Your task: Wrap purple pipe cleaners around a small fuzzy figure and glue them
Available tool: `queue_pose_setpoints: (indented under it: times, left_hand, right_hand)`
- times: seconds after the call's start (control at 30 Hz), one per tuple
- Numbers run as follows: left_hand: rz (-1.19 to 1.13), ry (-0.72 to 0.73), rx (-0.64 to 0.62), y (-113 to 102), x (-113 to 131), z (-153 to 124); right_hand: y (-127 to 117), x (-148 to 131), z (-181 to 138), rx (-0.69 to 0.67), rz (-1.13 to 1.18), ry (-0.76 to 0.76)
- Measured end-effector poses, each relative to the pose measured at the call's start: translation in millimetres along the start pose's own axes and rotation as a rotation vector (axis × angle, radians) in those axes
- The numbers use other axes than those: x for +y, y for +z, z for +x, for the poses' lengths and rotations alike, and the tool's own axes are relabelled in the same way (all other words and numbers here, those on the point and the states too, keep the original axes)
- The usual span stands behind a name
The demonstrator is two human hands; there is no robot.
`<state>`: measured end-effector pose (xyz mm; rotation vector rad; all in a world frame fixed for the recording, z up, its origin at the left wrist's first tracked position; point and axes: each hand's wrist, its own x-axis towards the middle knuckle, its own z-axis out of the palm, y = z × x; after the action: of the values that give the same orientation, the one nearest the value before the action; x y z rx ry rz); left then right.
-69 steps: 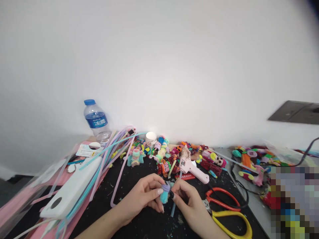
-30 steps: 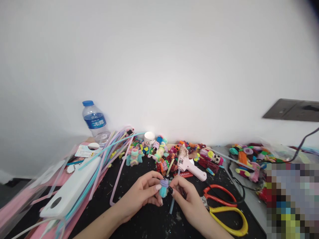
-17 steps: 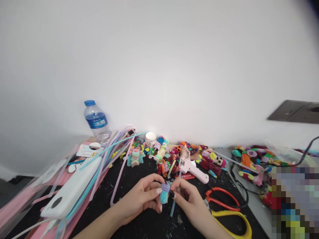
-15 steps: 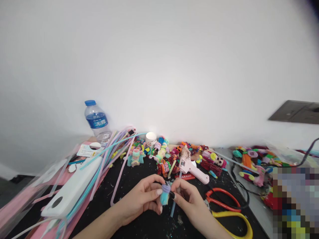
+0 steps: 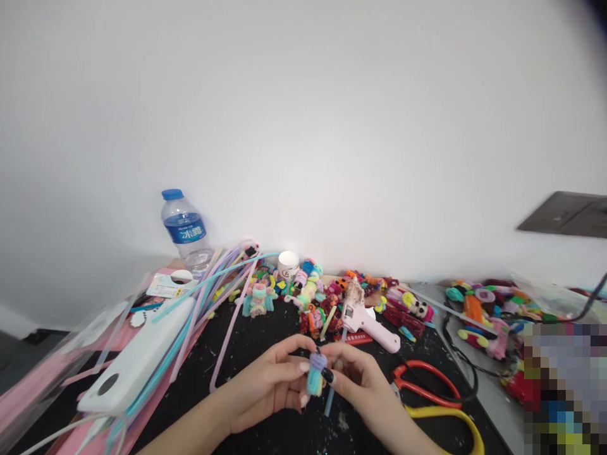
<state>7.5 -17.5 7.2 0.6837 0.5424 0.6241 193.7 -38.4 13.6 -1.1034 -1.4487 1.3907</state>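
Observation:
Between the fingertips of both hands is a small fuzzy pipe-cleaner figure (image 5: 315,377), purple at the top and light blue with some pale yellow below. My left hand (image 5: 275,376) pinches it from the left side. On the other side, the thumb and fingers of my right hand (image 5: 355,373) press against its upper part. Just behind the fingers lies a pale pink hot glue gun (image 5: 374,330), with a translucent glue stick (image 5: 329,402) reaching down beside my right hand. Scissors with red and yellow handles (image 5: 429,382) lie right of my right hand.
Several colourful pipe-cleaner figures (image 5: 260,298) lie along the wall around a white cup (image 5: 288,265). A water bottle (image 5: 186,230) stands at the left behind loose pipe cleaners (image 5: 222,272) and a white power strip (image 5: 137,360). A black cable (image 5: 467,360) runs at the right.
The small figure has turned slightly, so more of its pale yellow side shows. My right fingers have moved in closer to its top. Both hands keep their hold.

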Motion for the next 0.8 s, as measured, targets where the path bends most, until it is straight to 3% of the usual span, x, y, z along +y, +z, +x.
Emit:
queue_pose_setpoints:
  times: [0.17, 0.5, 0.8]
  left_hand:
    - [-0.018, 0.031, -0.008, 2.4, 0.9, 0.5]
    - [0.214, 0.169, 0.028, 7.3, -2.8, 0.2]
    - [0.287, 0.220, 0.070, 6.6, -3.6, 2.1]
  right_hand:
    - [0.4, 0.1, -0.1, -0.019, -0.032, 0.007]
    - [2.4, 6.2, -1.1, 0.045, -0.175, -0.003]
    - [1.5, 8.6, 0.6, 0.063, -0.107, 0.017]
